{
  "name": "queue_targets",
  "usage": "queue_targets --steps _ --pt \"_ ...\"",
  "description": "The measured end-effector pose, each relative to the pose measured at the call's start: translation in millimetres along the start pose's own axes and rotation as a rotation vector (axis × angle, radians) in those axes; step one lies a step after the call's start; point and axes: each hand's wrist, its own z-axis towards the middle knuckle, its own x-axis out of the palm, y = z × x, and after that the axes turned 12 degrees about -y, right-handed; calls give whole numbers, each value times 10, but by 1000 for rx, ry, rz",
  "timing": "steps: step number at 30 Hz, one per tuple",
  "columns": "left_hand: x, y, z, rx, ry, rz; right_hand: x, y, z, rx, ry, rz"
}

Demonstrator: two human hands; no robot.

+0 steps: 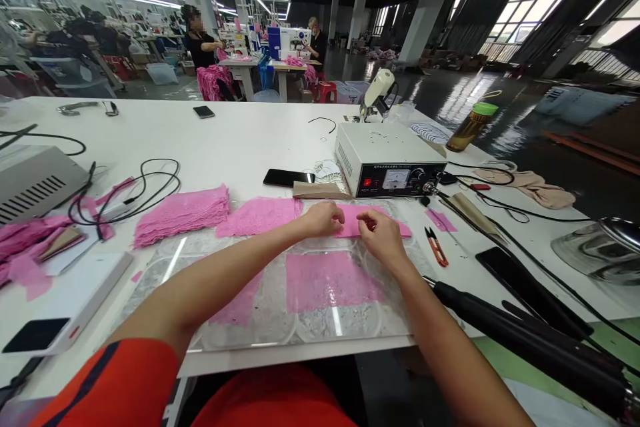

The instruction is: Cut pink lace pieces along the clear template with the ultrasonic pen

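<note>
My left hand (324, 219) is over the left part of a flat stack of pink fabric pieces (350, 229), its fingers pinched on the fabric. Facing it, my right hand (383, 238) has thumb and fingers closed on the same fabric; the exact edge they grip is hidden. Left of my hands lie a second pink pile (260, 215) and a thicker, ruffled pink stack (183, 210). Closer to me, one lace-like pink piece (333, 282) rests flat on a clear plastic sheet (273, 330). Another pink piece (237, 303) shows partly beyond my left forearm.
A control box (397, 177) with a dial stands behind my hands, beside a black phone (289, 177). Orange thread snips (437, 248) lie at right, near a black handheld tool (515, 337) with a cable. A bottle (470, 128) stands back right. Two people work at machines beyond.
</note>
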Motion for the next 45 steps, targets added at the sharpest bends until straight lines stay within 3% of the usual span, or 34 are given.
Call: queue_targets --steps 4,10,24,27,36,41,45 --pt "87 54 131 4 80 -32 -11 -158 -5 27 -3 -2" --pt "102 107 159 2 97 -89 -2 -280 -3 27 18 -6" --pt "24 193 237 -20 170 -224 14 -208 -71 -173 46 -29" --pt "-25 164 230 -5 122 -203 37 -193 -78 -184 35 -33" --pt "35 -216 -52 98 -235 12 74 -189 -74 -193 -9 -55" --pt "28 -287 -56 158 -305 75 57 -220 -81 -202 -50 -140" --pt "-107 -241 -281 237 -306 82 -23 -201 -149 -226 -49 -223"
